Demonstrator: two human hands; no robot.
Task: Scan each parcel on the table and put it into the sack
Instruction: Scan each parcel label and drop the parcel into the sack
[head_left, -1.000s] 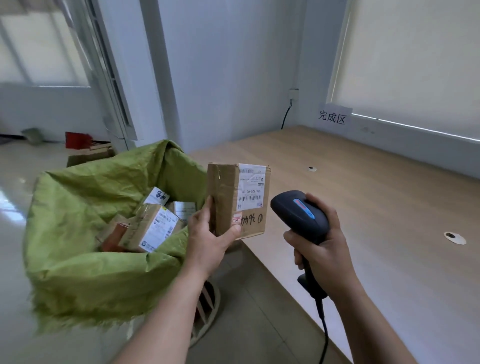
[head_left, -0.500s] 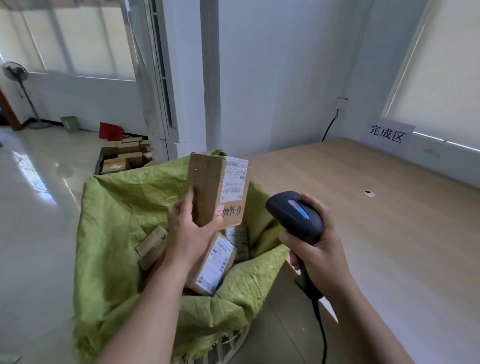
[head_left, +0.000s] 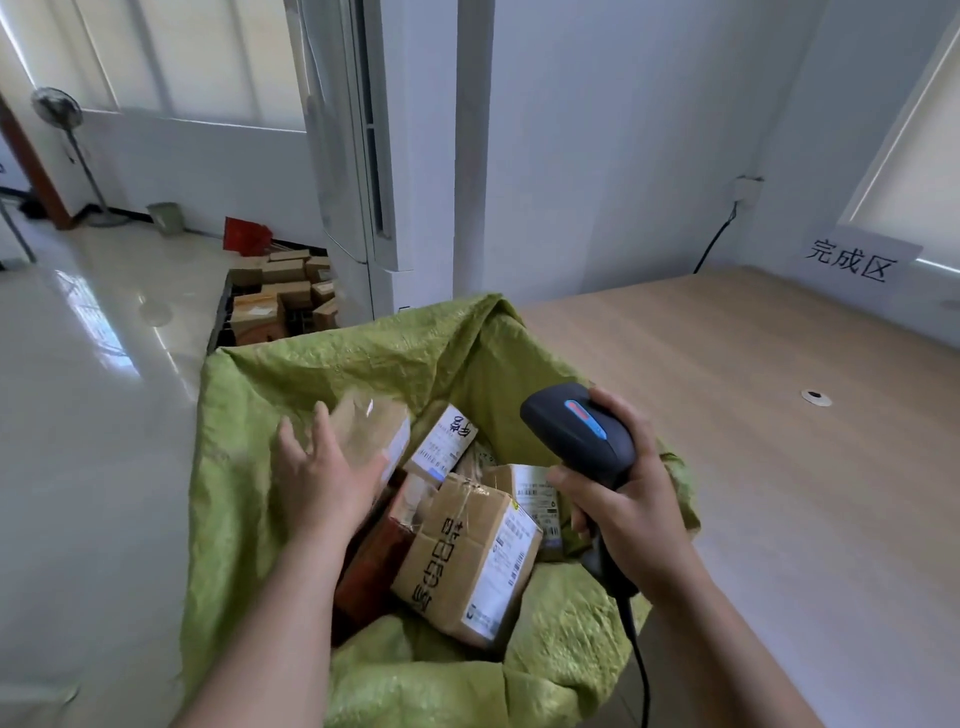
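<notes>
A blurred parcel (head_left: 371, 434) sits just over the green sack (head_left: 249, 415), at ten o'clock among the boxes inside. We see the left hand (head_left: 324, 478) beside it, its grip released; our right hand (head_left: 631, 512) clenches the scanner (head_left: 576, 434) beside the worktop (head_left: 779, 441).

parcel (head_left: 371, 434) now inside sack (head_left: 249, 467)

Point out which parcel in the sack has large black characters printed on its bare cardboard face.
The big brown box nearest the camera, tilted, between both hands; the others show only white labels.
</notes>
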